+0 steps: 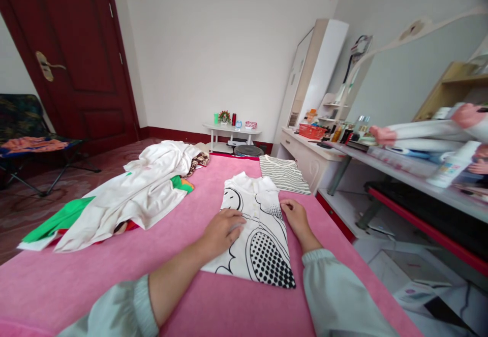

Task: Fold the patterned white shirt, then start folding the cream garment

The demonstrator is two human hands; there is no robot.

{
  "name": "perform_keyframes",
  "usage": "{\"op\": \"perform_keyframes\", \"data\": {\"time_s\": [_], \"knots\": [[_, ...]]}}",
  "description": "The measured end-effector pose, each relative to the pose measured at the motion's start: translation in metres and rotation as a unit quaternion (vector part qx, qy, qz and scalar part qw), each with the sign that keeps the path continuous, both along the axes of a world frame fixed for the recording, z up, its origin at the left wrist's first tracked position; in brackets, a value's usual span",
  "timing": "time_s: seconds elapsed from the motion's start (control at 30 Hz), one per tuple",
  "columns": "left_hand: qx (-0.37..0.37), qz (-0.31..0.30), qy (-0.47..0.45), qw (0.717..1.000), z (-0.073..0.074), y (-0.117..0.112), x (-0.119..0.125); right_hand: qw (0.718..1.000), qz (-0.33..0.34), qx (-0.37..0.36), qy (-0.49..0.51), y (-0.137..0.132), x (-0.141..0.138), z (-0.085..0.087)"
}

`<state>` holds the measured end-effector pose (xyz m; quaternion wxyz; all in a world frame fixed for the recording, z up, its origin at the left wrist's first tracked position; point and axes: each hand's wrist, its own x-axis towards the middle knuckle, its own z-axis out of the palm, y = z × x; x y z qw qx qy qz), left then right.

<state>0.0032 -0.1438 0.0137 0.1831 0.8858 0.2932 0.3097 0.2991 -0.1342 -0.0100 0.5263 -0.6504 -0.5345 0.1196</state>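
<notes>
A white shirt with black cartoon print (254, 235) lies folded lengthwise on the pink bed cover (183, 255). My left hand (223, 229) rests flat on the shirt's left side, fingers stretched out. My right hand (295, 216) presses on the shirt's right edge with fingers curled down against the fabric, holding nothing I can see. Both arms wear pale green sleeves.
A heap of white and green clothes (129, 194) lies at the left of the bed. A folded striped shirt (284, 174) sits at the far right corner. A dresser with bottles (316, 139), a shelf desk (419, 174), a small white table (232, 133) and a folding chair (30, 139) surround the bed.
</notes>
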Motion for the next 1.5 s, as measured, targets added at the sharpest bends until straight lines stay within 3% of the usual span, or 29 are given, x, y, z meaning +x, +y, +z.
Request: {"op": "perform_keyframes", "data": {"time_s": [0.4,0.53,0.63,0.8,1.0,1.1,1.3,1.4,1.5], "knots": [[-0.014,0.002,-0.012,1.000,0.000,0.004,0.001,1.000,-0.008,-0.011,-0.026,0.002,0.000,-0.001],[-0.009,-0.004,-0.019,1.000,0.008,0.001,0.003,0.995,-0.045,0.073,-0.043,-0.006,-0.017,0.015],[0.030,-0.020,-0.024,0.999,0.018,-0.005,0.009,0.993,0.007,0.115,-0.038,-0.011,-0.037,0.026],[0.070,-0.091,0.057,0.992,0.020,-0.017,0.020,0.984,0.169,-0.028,-0.058,-0.009,-0.063,0.024],[0.062,-0.077,0.063,0.993,0.011,-0.024,0.024,0.975,0.197,-0.081,-0.060,0.000,-0.062,0.012],[0.071,-0.071,0.070,0.993,0.011,-0.026,0.025,0.976,0.177,-0.108,-0.072,0.005,-0.064,0.013],[0.084,-0.067,0.078,0.991,0.013,-0.028,0.025,0.957,0.065,-0.218,-0.181,0.016,-0.075,0.027],[0.074,-0.061,0.080,0.992,0.012,-0.027,0.025,0.949,0.043,-0.230,-0.212,0.021,-0.077,0.031],[0.051,-0.018,0.068,0.996,0.008,-0.026,0.026,0.945,0.014,-0.225,-0.238,0.024,-0.079,0.031]]}}
